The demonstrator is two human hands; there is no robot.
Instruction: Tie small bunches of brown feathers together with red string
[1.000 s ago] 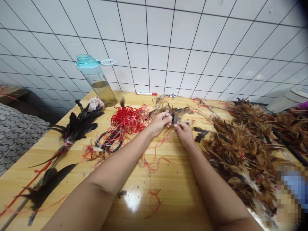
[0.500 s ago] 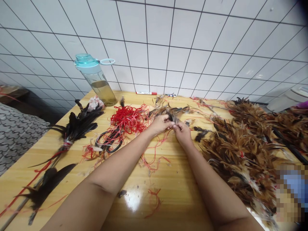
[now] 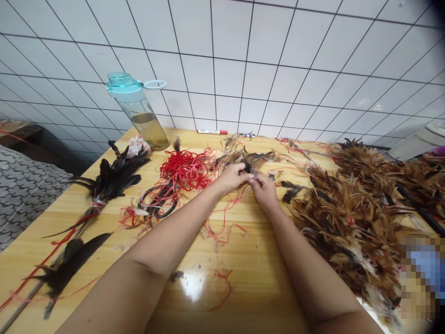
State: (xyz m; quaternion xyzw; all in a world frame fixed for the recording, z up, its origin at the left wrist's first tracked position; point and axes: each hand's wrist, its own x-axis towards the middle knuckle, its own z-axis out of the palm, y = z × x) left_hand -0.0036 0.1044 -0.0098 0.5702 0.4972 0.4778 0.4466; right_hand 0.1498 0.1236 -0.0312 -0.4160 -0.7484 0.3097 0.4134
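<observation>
Both bare hands are at the middle of the wooden table [image 3: 257, 260], fingertips drawn together; the clock directions here run from that meeting point, with 12 toward the tiled wall [image 3: 229, 79]. The left hand [image 3: 229, 179] is mostly closed, its fingers curled and the thumb bent in toward them, on a small tuft of dark feathers [image 3: 248, 166]. The right hand [image 3: 265, 189] is nearly closed too, thumb and forefinger pinched at the base of the same tuft, the other fingers folded under. The two sets of fingertips are so close that whether they touch cannot be told, nor whether a thread runs between them.

The tuft's dark tips point to about 12 o'clock, toward loose brown feathers [image 3: 266, 157] on the tabletop. A tangle of red string [image 3: 186, 168] lies at 9 o'clock, just beside the left wrist; farther out in that direction is a bundle of black feathers [image 3: 116, 180] tied to a stick [image 3: 29, 297]. A bottle [image 3: 149, 125] with a turquoise lid stands at 10 o'clock, and a red-capped marker [image 3: 212, 132] lies between 10 and 11. Brown feather bundles [image 3: 351, 208] spread from 3 to 4 o'clock, near the right forearm.
</observation>
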